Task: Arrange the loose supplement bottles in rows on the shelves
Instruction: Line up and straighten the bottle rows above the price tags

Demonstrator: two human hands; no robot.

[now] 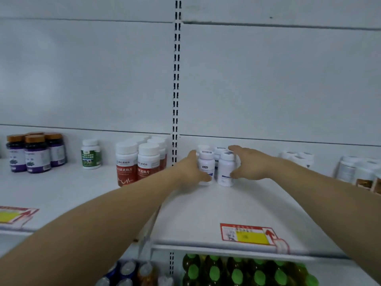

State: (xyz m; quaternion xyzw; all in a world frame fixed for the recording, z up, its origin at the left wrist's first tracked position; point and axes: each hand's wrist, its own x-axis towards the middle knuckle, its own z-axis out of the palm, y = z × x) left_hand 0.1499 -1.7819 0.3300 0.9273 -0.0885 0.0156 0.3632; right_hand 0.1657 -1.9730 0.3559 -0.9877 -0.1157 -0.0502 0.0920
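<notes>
**Item: white bottle cluster, mid shelf.**

- Location: the shelf, just right of the slotted post, well back from the front edge and its red-and-yellow tag.
- Count: four, in two short rows. The left bottle and right bottle stand in front. The back bottles are close behind and mostly hidden.
- Attitude: all upright, caps up, long axis vertical. The front pair stand just beside each other with a thin gap between. Labels face outward, the print too blurred to read.
- Left hand: cupped on the outer left side of the left bottle, thumb curled across its lower front, fingers out of sight behind.
- Right hand: wrapped on the outer right side of the right bottle, thumb at its lower body, fingers arched over toward the cap.
- Key relation: the cluster lies between the two palms, each hand on its own near bottle, neither nearer than the other. Any squaring-up would likely be an inward squeeze across the shelf, or a slide front to back with the bottles kept standing.
- Risk, as judged: tall narrow bottles may tip if pushed high rather than low.

**Neighbours, left of post:** red bottles, one green bottle, purple bottles, all upright and grouped.
</notes>
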